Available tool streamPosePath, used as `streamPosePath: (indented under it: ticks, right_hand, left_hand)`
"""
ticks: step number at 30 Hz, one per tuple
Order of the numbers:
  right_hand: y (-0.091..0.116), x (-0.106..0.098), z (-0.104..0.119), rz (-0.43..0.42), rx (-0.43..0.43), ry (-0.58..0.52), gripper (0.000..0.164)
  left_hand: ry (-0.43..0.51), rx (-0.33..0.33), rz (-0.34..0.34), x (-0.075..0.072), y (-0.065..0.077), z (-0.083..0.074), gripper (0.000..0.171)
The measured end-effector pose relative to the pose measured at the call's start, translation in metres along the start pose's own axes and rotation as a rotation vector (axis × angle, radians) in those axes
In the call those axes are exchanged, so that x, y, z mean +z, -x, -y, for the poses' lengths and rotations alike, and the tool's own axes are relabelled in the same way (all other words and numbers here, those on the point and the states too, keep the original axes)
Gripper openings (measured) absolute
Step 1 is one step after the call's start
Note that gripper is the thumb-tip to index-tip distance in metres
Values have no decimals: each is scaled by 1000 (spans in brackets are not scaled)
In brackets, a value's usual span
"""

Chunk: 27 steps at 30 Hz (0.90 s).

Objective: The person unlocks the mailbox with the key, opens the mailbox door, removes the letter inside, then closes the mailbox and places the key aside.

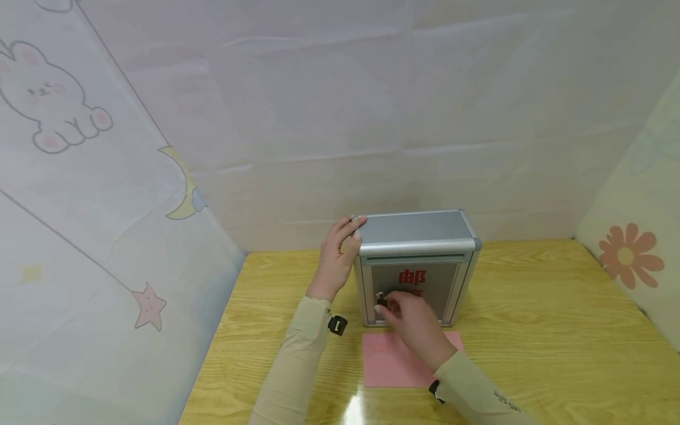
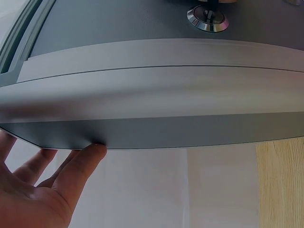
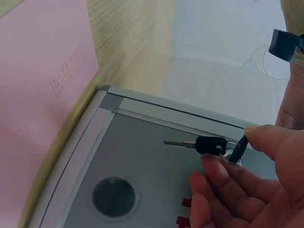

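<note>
A grey metal mailbox (image 1: 417,228) with silver edges and red characters stands upright on the wooden table. My left hand (image 1: 334,260) rests against its upper left corner, fingertips reaching over the top edge; in the left wrist view the thumb (image 2: 80,168) touches the side panel. At the front door, my right hand (image 1: 417,319) pinches the black head of a key (image 3: 239,148) between thumb and fingers. This key is in the round chrome lock (image 2: 207,19). A second black-headed key (image 3: 209,145) hangs from the same ring, its blade sticking out freely.
A pink envelope-like sheet (image 1: 385,366) with red printed marks lies on the table (image 1: 265,330) in front of the mailbox, partly under my right forearm. Printed cloth walls (image 1: 340,118) enclose the table at the back and both sides. A round dark window (image 3: 114,197) sits low in the door.
</note>
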State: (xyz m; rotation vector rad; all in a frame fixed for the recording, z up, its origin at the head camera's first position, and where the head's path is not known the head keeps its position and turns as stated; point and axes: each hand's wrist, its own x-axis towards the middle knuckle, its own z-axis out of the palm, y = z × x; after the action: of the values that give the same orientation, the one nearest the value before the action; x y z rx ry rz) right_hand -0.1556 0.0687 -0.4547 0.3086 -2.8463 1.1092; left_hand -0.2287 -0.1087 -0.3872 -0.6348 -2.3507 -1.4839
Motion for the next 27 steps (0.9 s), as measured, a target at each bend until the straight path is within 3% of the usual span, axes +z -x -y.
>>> streamPosePath:
  ticks: [6, 13, 27]
  right_hand:
    - [1, 1, 3, -41, -36, 87, 19]
    - [1, 3, 4, -87, -78, 106, 20]
    - [1, 2, 5, -63, -65, 101, 21]
  left_hand:
    - [-6, -1, -7, 0, 0, 1, 44]
    - [-3, 0, -13, 1, -1, 1, 44]
    - [-5, -1, -18, 1, -1, 3, 45]
